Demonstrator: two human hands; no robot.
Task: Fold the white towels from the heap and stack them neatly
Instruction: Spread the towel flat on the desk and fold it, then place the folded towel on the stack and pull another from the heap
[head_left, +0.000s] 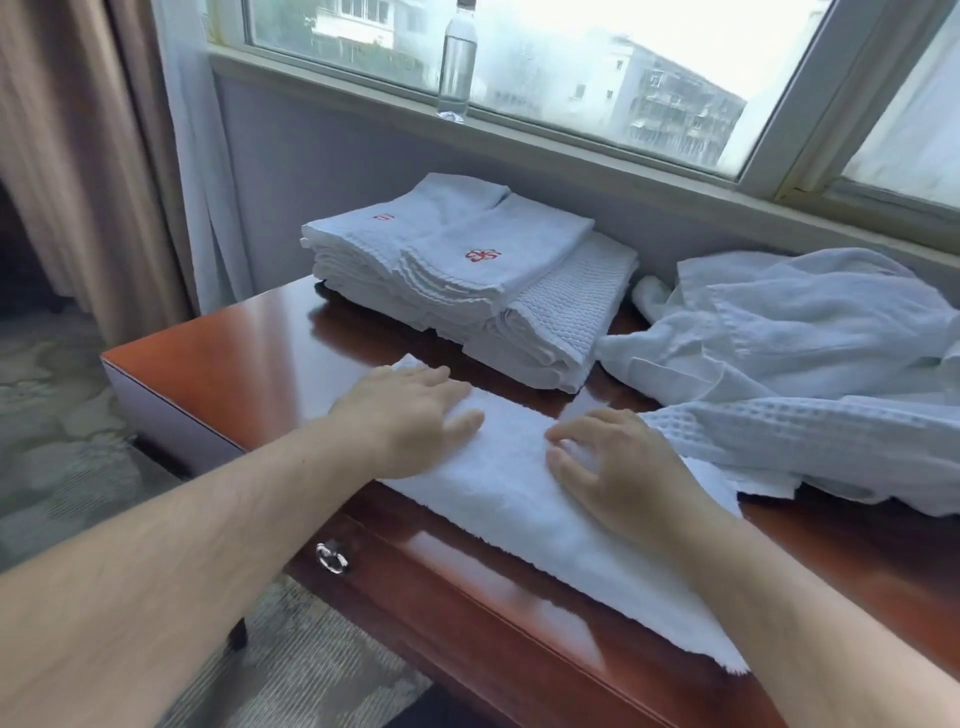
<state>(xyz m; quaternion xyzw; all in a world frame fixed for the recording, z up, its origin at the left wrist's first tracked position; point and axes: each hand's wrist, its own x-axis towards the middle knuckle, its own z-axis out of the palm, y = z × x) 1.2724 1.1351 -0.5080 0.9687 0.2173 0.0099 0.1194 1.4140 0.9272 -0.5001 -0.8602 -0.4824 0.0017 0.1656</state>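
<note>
Towel (519, 512) spread on table (234, 338), left hand (410, 418) pressing it with straight fingers. Right hand (618, 470) beside, fingers curled, pinching its cloth.

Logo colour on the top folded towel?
Red logo on the white top folded towel; the head view shows it best.

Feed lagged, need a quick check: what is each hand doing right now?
Left hand: open, pressing flat on the white terry towel strip.
Right hand: fingers curled on that towel; pinching or not cannot be told.
</note>
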